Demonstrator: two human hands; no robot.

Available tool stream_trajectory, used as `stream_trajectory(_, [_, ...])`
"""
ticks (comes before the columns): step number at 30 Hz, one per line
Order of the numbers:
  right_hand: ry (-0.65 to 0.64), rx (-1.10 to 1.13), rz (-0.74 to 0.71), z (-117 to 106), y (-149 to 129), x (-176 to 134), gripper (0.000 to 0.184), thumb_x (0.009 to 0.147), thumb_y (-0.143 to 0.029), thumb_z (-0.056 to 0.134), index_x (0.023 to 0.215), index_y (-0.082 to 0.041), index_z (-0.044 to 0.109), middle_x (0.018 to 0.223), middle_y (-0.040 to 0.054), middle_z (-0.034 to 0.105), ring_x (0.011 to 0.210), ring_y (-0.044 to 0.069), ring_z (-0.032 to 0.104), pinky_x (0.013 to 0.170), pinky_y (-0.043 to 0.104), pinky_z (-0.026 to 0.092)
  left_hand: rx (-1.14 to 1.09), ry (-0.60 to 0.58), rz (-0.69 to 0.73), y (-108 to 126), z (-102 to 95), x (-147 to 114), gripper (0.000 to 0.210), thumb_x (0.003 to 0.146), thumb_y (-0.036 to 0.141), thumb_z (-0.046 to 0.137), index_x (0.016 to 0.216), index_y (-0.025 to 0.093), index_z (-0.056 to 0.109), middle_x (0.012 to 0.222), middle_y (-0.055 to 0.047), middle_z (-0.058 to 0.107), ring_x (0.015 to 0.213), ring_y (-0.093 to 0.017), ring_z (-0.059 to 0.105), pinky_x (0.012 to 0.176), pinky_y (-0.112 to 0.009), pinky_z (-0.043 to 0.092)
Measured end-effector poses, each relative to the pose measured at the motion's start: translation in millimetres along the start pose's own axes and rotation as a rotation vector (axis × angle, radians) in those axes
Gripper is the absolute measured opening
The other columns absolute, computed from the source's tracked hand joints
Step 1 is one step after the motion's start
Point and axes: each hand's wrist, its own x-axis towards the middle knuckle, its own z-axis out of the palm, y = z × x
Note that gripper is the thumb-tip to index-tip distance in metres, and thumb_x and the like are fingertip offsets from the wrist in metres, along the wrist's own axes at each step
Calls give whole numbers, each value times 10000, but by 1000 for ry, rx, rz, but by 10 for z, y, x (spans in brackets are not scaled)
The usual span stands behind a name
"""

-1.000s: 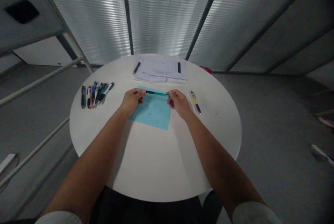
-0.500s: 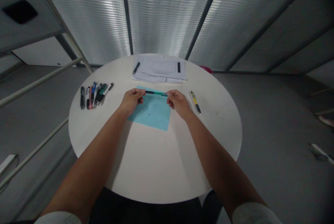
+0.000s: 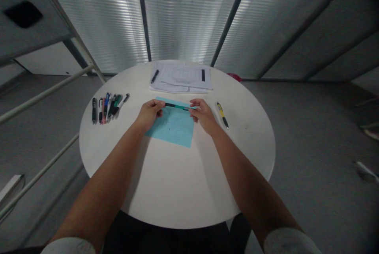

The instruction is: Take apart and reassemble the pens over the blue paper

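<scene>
A green and black pen (image 3: 177, 106) is held level between my two hands, above a light blue sheet of paper (image 3: 171, 129) with faint writing. My left hand (image 3: 151, 112) pinches its black end between thumb and fingers. At the other end, my right hand (image 3: 203, 115) has its thumb and a finger at the pen's tip, with the index finger raised off it. Just to the right of that hand, a yellow and black pen (image 3: 222, 115) lies on the table.
On the left of the round white table (image 3: 177, 191) lies a group of several pens (image 3: 109, 108) in different colours. A stack of printed papers (image 3: 181, 75) with a dark pen (image 3: 154, 76) on top sits at the far edge. White rails (image 3: 47, 88) stand beside the table on the left.
The fingers of my right hand have loosened and spread at the pen's end, with the index finger lifting. My left hand keeps its pinch in the same spot.
</scene>
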Motion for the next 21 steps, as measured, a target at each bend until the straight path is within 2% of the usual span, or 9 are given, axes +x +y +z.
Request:
stream_trajectory(2, [-8, -28, 49, 3, 3, 1, 380, 765, -544, 641, 941, -213, 574, 759, -9, 615, 482, 70, 493, 392, 203, 310, -4, 4, -4, 5, 1, -6, 160, 745, 251, 742, 708, 142, 631, 628, -19, 581, 493, -72, 501, 475, -208, 401])
stream_trajectory(5, [-43, -74, 80, 3, 12, 4, 403, 827, -590, 540, 776, -192, 566, 611, -5, 595, 458, 75, 470, 400, 206, 304, -16, 14, -6, 7, 6, -10, 161, 739, 251, 748, 716, 143, 630, 632, -15, 583, 486, -69, 496, 467, -206, 396])
stream_trajectory(8, [-41, -56, 53, -9, 14, 9, 325, 735, -491, 686, 840, -197, 597, 629, -32, 598, 484, 69, 478, 421, 196, 318, -2, 15, 2, -5, 4, -2, 190, 731, 272, 756, 692, 149, 617, 635, -14, 584, 487, -69, 494, 458, -207, 386])
stream_trajectory(11, [-20, 7, 36, -22, 10, 15, 427, 658, -430, 757, 988, -220, 588, 708, -46, 618, 502, 69, 509, 429, 196, 337, 35, 6, 9, -14, 2, 5, 220, 732, 303, 758, 676, 152, 609, 631, -14, 581, 494, -70, 495, 459, -208, 378])
stream_trajectory(14, [-14, 15, 63, -22, 10, 14, 428, 744, -538, 663, 1017, -220, 574, 677, -34, 626, 478, 83, 519, 412, 203, 333, 27, -1, 5, -4, 9, -3, 221, 725, 301, 761, 680, 147, 609, 655, -19, 589, 496, -69, 494, 462, -212, 376])
stream_trajectory(17, [-7, -63, 74, -13, 14, 4, 434, 842, -625, 503, 934, -210, 592, 502, -55, 528, 404, 84, 442, 390, 204, 300, 10, -3, -4, 11, 19, -14, 224, 716, 296, 765, 686, 141, 606, 674, -24, 599, 495, -66, 495, 464, -212, 376])
stream_trajectory(19, [-1, -95, 65, -10, 21, 3, 410, 838, -612, 519, 888, -210, 589, 457, -71, 478, 385, 78, 404, 387, 202, 288, 2, 3, -11, 18, 23, -17, 222, 710, 292, 767, 697, 140, 606, 686, -25, 607, 496, -65, 495, 467, -212, 381])
stream_trajectory(21, [0, -65, 59, -11, 29, 10, 360, 781, -541, 621, 936, -220, 572, 525, -70, 530, 413, 77, 438, 393, 197, 298, -10, 14, -18, 25, 27, -17, 215, 703, 280, 767, 704, 141, 604, 696, -25, 612, 491, -64, 493, 464, -215, 383])
